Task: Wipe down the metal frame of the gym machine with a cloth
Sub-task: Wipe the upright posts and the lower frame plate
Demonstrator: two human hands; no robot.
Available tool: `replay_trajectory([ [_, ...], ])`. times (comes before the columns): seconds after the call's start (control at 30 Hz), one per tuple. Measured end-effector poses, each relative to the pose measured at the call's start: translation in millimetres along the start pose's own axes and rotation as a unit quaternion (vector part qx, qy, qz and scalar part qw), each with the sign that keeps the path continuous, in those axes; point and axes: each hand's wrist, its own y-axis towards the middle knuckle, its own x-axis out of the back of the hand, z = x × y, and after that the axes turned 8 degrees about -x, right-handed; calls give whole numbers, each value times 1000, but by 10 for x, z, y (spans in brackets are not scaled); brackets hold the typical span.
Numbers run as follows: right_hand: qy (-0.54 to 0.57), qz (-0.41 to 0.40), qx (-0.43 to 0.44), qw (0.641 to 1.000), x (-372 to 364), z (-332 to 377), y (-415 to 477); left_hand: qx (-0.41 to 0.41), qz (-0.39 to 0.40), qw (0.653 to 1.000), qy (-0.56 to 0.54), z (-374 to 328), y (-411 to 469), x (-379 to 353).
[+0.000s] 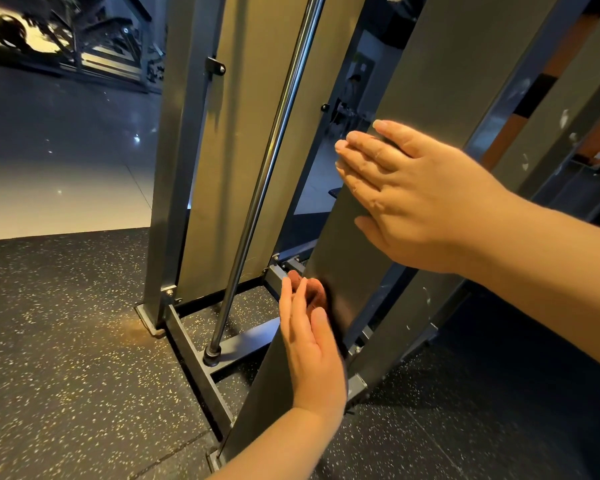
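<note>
Head view looks down along the gym machine's dark metal upright, a broad flat panel of the frame that leans across the middle of the scene. The left hand is low on it, at the panel's left edge, its fingers straight and pressing a reddish-brown cloth against the metal. Only a bunched bit of cloth shows past the fingertips, and the thumb is hidden, so I cannot tell whether it hooks behind the edge. The right hand lies higher up, flat on the same panel, fingers straight and close together, holding nothing. To my eye the wiping is under way on the lower part of this upright, with the right hand steadying it. The next move calls for even pressure as the cloth travels along the panel, down towards the base frame on the speckled rubber floor. The chrome guide rod just beside it would want its turn as well.
</note>
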Motion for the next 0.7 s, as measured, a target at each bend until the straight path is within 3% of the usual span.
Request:
replay_trajectory([
  [0.1, 1, -4, 4, 1000, -20, 40, -3, 26, -11, 999, -22, -267, 178, -132],
  [0.2, -2, 1, 10, 1000, -37, 62, 2, -81, 25, 996, -3, -483, 340, -264],
  [0.3, 3, 11, 6, 1000, -37, 86, 4, -160, 47, 986, 6, -278, 306, -201],
  [0.37, 2, 6, 5, 1000, -40, 117, 10, -118, 33, 993, 3, -10, 140, -53],
  [0.47, -5, 6, 6, 1000, -39, 148, 19, 101, -24, 994, 22, 186, -109, 152],
  [0.53, -11, 6, 7, 1000, -42, 172, 32, 181, -50, 982, 32, 177, -129, 180],
  [0.6, -13, 11, 6, 1000, -40, 192, 36, 187, -37, 981, 23, 62, -27, 100],
  [0.7, -5, 15, 3, 1000, -52, 221, 33, 90, 9, 996, -9, -189, 108, -70],
])
